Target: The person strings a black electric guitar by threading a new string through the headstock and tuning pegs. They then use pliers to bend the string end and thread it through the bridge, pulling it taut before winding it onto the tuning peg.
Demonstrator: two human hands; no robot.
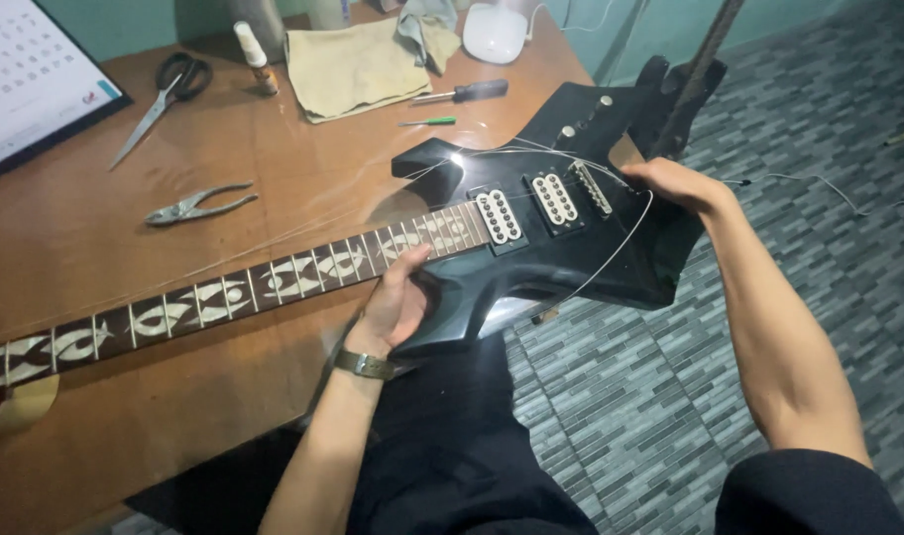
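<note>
My left hand point(397, 302) is closed around the lower horn of the black electric guitar point(531, 248), thumb lying against the end of the neck point(224, 292), a wristwatch point(363, 365) on the wrist. My right hand point(670, 178) rests at the bridge point(591, 186) of the guitar, fingers curled toward the string point(611, 253); I cannot tell whether they actually pinch it. That loose string arcs from the bridge down across the body and off its lower edge.

The guitar lies face up, its body overhanging the edge of the wooden table point(174, 396) above my lap, its neck running leftward across the table. Two pickups point(526, 208) sit between neck and bridge.

Farther out on the table: pliers point(196, 205) near the neck, scissors point(165, 99), a small bottle point(254, 57), a tan cloth point(358, 67), a black-handled screwdriver point(464, 92), a small green screwdriver point(427, 122), and a calendar point(31, 69) at the left corner.
</note>
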